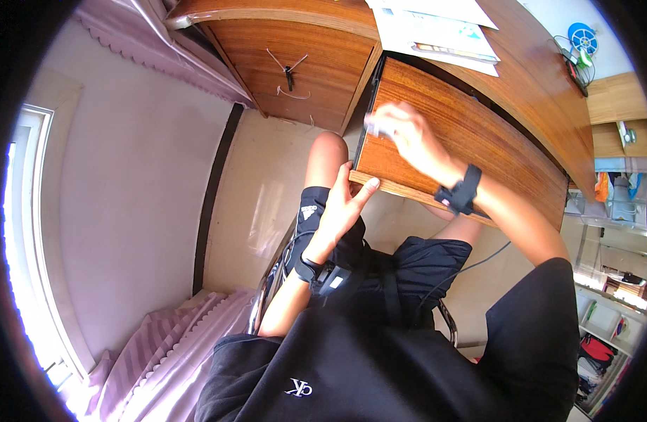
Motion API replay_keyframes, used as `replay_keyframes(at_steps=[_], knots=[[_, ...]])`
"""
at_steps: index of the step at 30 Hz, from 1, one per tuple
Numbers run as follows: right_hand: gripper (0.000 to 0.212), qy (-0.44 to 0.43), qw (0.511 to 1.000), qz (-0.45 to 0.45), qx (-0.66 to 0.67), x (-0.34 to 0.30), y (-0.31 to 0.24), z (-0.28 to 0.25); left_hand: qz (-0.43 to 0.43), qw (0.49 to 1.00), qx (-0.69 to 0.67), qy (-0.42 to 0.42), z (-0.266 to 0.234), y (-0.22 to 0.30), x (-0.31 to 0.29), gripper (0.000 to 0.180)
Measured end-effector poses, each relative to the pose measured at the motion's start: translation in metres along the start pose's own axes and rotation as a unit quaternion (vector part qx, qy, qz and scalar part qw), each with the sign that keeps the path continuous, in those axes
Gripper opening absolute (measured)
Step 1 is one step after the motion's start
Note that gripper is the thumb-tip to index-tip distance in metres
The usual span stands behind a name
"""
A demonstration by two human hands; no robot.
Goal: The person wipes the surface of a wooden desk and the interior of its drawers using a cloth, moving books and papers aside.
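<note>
A brown wooden pull-out tray (436, 133) sticks out from under the desk top toward me. My left hand (342, 207) grips its near left corner, thumb on the front edge and fingers round the side. Over the left part of the tray is my right hand (411, 141), its fingers closed on a small whitish object (381, 127). Motion smears that object, so its kind cannot be made out. Whether it touches the wood is not clear. Both wrists wear black straps.
White papers (436, 35) lie on the desk top (527, 77) beyond the tray. A wooden panel (288, 67) with a small black fitting stands at the far left. Purple fabric (155, 359) lies at lower left. Shelves (612, 323) line the right. A thin dark cable (471, 267) crosses near my legs.
</note>
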State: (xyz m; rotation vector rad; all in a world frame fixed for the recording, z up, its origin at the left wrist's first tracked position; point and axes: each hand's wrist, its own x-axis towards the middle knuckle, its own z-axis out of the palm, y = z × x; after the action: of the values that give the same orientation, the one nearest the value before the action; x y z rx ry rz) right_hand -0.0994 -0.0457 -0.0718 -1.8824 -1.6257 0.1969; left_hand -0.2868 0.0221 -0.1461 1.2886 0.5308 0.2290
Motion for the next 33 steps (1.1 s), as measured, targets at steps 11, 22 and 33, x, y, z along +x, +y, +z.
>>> replay_keyframes(at_steps=[11, 22, 33], knots=[[0.036, -0.082, 0.991, -0.078, 0.073, 0.007, 0.013, -0.015, 0.002, 1.000, 0.002, 0.011, 0.004, -0.009, 0.004, 0.076], [0.033, -0.187, 0.971, -0.129, 0.077, 0.005, -0.009, -0.025, 0.015, 1.000, -0.003, 0.012, 0.000, -0.001, 0.000, 0.067], [0.028, -0.280, 0.952, -0.055, 0.113, -0.060, 0.004, -0.069, 0.010, 0.998, -0.055, 0.003, 0.000, 0.005, 0.001, 0.067]])
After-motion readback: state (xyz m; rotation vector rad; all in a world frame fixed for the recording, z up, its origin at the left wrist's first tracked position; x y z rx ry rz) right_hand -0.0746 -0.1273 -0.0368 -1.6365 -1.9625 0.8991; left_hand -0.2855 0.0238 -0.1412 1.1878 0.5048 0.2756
